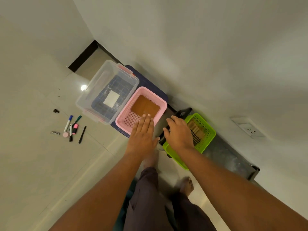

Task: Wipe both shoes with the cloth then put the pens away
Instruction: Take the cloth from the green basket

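Several pens and markers (73, 128) lie loose on the floor tiles at the left, among them a blue-capped marker (68, 123), a pink highlighter (75, 129) and a black pen (82, 134). My left hand (142, 135) hovers flat, fingers straight, over the near rim of a pink basket (160, 104) that holds a flat brown piece (145, 106). My right hand (179, 133) lies over the left edge of a green basket (205, 129), fingers bent down onto a dark thing (161, 140) beneath it. Whether it grips is hidden. Brown striped items (196, 130) lie in the green basket.
A clear plastic box (106, 90) with a white card inside stands left of the pink basket, on a dark blue mat (146, 80). A wall runs along the right, with a socket (248, 128). My bare feet (186, 185) stand on the tiles below the baskets.
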